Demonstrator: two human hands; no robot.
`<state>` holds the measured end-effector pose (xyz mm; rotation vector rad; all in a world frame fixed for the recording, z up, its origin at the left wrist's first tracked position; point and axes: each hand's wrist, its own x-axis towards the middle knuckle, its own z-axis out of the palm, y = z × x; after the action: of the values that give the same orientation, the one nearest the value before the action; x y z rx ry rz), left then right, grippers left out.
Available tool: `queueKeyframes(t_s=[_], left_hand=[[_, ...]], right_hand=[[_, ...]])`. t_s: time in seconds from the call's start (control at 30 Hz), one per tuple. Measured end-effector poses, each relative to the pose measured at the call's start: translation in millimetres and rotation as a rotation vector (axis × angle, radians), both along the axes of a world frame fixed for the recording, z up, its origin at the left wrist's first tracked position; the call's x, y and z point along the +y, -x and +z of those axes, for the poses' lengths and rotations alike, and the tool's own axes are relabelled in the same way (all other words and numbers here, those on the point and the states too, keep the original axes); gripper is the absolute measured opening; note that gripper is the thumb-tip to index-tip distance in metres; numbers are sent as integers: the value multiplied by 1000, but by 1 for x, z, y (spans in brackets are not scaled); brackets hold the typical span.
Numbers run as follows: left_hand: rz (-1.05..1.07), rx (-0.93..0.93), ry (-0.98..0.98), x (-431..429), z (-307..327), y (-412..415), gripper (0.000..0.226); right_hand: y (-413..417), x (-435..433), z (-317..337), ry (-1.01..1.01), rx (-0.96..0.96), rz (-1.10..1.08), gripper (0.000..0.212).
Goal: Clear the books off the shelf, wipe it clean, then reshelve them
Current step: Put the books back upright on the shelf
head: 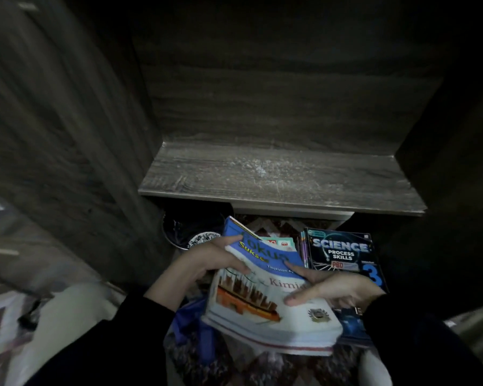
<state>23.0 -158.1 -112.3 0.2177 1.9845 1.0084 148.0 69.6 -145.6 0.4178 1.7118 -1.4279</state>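
Observation:
The wooden shelf (pixel 279 176) stands bare, with pale dust marks on its board. Below it, over my lap, lies a blue-and-white Kimia textbook (pixel 262 307) on top of other books. My left hand (pixel 207 260) grips its upper left edge, with the thumb on the blue cover. My right hand (pixel 332 288) lies on the cover from the right with its fingers straight. A dark Science Process Skills book (pixel 343 252) tops a pile on the floor to the right.
A dark round bin (pixel 184 232) sits under the shelf at the left. The shelf unit's side panels (pixel 81 135) rise on both sides. A patterned rug (pixel 268 227) covers the floor beneath. A pale cushion (pixel 76 324) lies at my left.

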Motion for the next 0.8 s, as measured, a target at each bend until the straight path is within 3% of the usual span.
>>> queueKeyframes(t_s=[0.23,0.37,0.57,0.8], left_hand=[[-13,155,-94,-11,41,7,93],[29,202,-179,-11,60,16,99],[-63,257,-167,-15,53,12,105],[-61,326,-180,-21,82,25,97]], right_hand=[[20,-6,55,-178,281,73,154],[32,-8,73,-213,330,65,157],[18,-25,65,-102,339,-78,128],[28,-27,84,-50,410,-124,119]])
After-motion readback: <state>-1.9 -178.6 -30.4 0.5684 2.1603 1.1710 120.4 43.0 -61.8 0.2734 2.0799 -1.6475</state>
